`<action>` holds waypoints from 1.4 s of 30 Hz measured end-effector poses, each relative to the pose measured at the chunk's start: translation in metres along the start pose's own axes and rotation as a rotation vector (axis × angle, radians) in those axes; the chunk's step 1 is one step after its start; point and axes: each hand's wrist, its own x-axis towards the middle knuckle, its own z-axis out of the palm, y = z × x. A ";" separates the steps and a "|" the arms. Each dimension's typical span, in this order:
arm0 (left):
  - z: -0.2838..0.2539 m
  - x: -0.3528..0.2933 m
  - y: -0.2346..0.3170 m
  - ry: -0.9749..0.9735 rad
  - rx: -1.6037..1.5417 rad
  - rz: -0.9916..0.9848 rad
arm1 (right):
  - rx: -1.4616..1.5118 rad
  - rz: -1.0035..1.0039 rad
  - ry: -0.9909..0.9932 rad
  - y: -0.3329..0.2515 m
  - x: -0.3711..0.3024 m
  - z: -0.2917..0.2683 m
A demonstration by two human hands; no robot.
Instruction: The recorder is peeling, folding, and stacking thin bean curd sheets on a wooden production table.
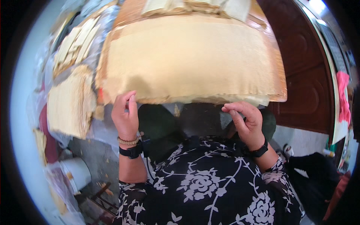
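While both hands work along its near edge, the scene reads as follows.

Sheet stack: a thick pile of tan, paper-thin sheets (191, 60) fills the upper centre, from about 10 to 2 o'clock, its frayed near edge running across the middle.

Left hand: the left hand (125, 114) sits at about 9 o'clock from centre, fingers curled up and pinching the stack's lower left edge.

Right hand: the right hand (245, 122) sits at about 3 o'clock from centre, thumb and fingertips closed on the stack's lower right edge, where thin layers show.

Wrists: a black band on each wrist; a beaded bracelet (128, 141) on the left one too.

Side piles: more tan sheets (69, 103) lie at 9 o'clock, just beside the main stack, with others further off at 10 o'clock.

Bucket: a white bucket (77, 172) stands at 8 o'clock, on the floor.

Door: a dark brown panelled door (303, 75) at 3 o'clock.

Pink cloth: a pink cloth (343, 97) hangs at the far right rim.
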 end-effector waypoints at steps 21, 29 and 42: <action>-0.046 0.021 -0.056 0.148 -0.923 -0.648 | -0.490 -0.521 -0.016 -0.065 0.091 0.184; -0.031 0.050 -0.008 0.060 -0.911 -0.260 | -0.157 0.015 0.180 -0.069 0.155 0.187; 0.074 0.028 0.068 -0.431 -0.658 -0.423 | 0.957 0.509 0.765 0.028 0.047 0.012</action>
